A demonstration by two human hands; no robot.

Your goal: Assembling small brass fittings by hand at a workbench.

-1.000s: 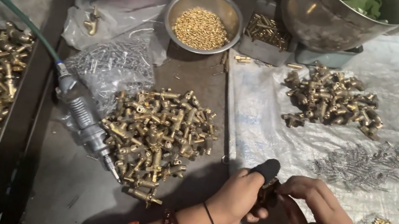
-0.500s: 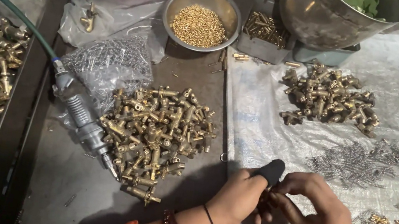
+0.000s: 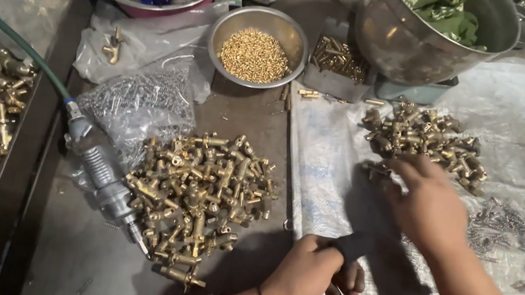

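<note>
- While the left hand [image 3: 311, 273] rests low in the centre of the frame, its fingers are curled shut around a small black tool [image 3: 353, 245], thumb on top.
- The right hand [image 3: 426, 204] stretches up toward the centre right, palm down, fingers spread apart and blurred; whether it grips anything I cannot tell.
- Its fingertips lie at the lower edge of a pile of brass fittings [image 3: 423, 136] on a white sheet [image 3: 321, 179].
- A bigger brass heap [image 3: 201, 187] sits left of centre, beside a metal air tool [image 3: 101, 173].
</note>
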